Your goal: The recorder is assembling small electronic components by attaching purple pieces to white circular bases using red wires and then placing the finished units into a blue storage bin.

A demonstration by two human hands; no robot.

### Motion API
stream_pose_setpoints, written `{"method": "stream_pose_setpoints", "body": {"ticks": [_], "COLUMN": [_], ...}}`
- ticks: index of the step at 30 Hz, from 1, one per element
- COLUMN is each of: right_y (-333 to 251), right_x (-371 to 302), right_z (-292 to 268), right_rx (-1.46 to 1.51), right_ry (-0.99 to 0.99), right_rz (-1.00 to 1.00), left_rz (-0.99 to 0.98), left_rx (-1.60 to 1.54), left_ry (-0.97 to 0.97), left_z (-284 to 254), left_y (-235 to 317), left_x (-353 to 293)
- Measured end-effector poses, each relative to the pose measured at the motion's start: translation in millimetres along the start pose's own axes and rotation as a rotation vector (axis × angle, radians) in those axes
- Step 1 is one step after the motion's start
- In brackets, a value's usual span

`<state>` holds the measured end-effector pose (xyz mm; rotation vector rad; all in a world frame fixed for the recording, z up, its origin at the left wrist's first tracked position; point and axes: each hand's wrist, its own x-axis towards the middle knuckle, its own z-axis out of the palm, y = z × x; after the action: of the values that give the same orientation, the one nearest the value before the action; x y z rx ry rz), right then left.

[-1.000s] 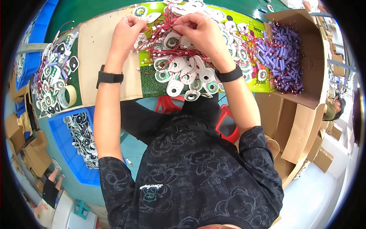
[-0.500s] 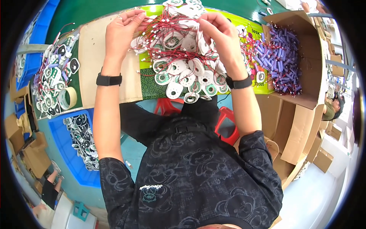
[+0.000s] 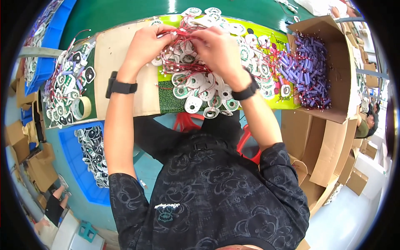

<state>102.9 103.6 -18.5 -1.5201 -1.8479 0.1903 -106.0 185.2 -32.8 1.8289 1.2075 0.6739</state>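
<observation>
Over the far part of the bench, my left hand point(image 3: 146, 45) pinches a bunch of thin red wires point(image 3: 181, 32) with small white connectors. My right hand point(image 3: 220, 52) closes on the same bunch from the other side, its fingertips partly hidden. Below and around both hands lies a heap of white round-cornered discs point(image 3: 193, 105) with green circuit boards and wire leads. More red wires tangle across the middle of the heap.
At the right, a cardboard box point(image 3: 341, 83) holds many purple cylinders point(image 3: 310, 62) with red leads. A tape roll point(image 3: 81, 108) lies beside another disc pile point(image 3: 66, 85) at the left. Below stands a blue bin point(image 3: 68, 146) of parts; red stools point(image 3: 183, 122) are under the bench.
My hands have come closer together, the right one moving left and the left one slightly right, gathering the red wires between them. The view has shifted a little.
</observation>
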Motion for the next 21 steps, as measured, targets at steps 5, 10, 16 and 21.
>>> {"method": "stream_pose_setpoints", "body": {"ticks": [5,10,16,21], "right_y": [9,20,11,-19], "right_x": [-3,-26,-11,12], "right_z": [-40,-46,-45,-36], "right_rx": [0.111,0.334,0.051,0.316], "right_ry": [0.081,-0.224,-0.015,0.054], "right_rz": [0.109,0.019,-0.099,0.027], "left_rz": [0.047,-0.019,0.502,0.532], "left_rx": [0.098,0.222,0.110,0.451], "left_ry": [0.006,0.032,0.316,0.277], "left_z": [-22,-25,-24,-11], "left_y": [10,-4,12,11], "left_x": [-13,-10,-22,-20]}}
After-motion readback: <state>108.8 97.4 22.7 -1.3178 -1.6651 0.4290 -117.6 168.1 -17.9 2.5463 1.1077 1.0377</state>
